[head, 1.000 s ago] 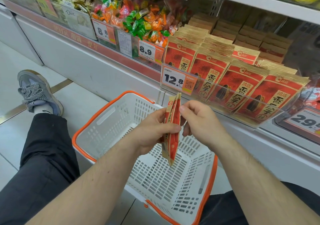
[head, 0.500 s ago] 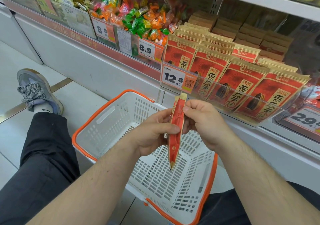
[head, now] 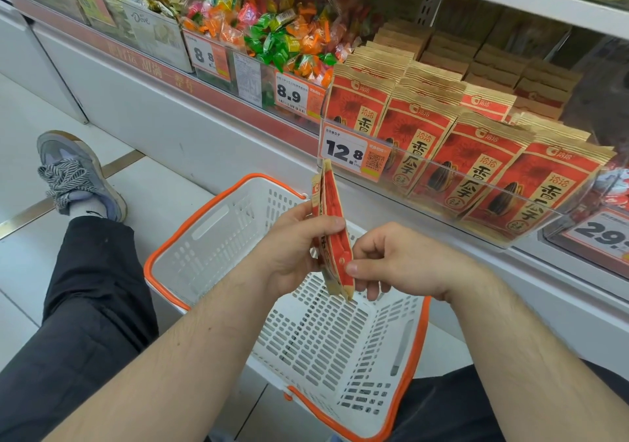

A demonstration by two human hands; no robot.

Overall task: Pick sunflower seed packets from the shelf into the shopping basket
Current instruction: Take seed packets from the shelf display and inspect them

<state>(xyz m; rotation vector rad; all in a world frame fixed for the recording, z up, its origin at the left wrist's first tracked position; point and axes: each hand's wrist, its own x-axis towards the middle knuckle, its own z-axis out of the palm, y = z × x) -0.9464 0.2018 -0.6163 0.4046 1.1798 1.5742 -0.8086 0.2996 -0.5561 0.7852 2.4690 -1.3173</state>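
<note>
The white shopping basket (head: pixel 218 237) with its orange rim sits on the floor between the person's legs and is taken here as the reference point. Directly above its middle, the left hand (head: pixel 292 247) grasps two red sunflower seed packets (head: pixel 332 234) held edge-on and upright, thumb across the near face and fingers curled behind; the lower ends of the packets hang above the basket floor without touching it. The right hand (head: pixel 401 261) is just to the right of the packets, above the basket's right half, with its thumb tip touching the lower edge of the packets and its fingers loosely curled below; whether it actually pinches them cannot be told. Beyond the basket, on the shelf, rows of matching packets on the shelf (head: pixel 476 162) stand upright behind a clear plastic front, with a price tag reading 12.8 (head: pixel 350 152) fixed at the left end. Further left along the shelf from the basket, wrapped candies (head: pixel 279 30) fill a bin. To the left of the basket, a grey shoe (head: pixel 78 173) rests on the floor.
</note>
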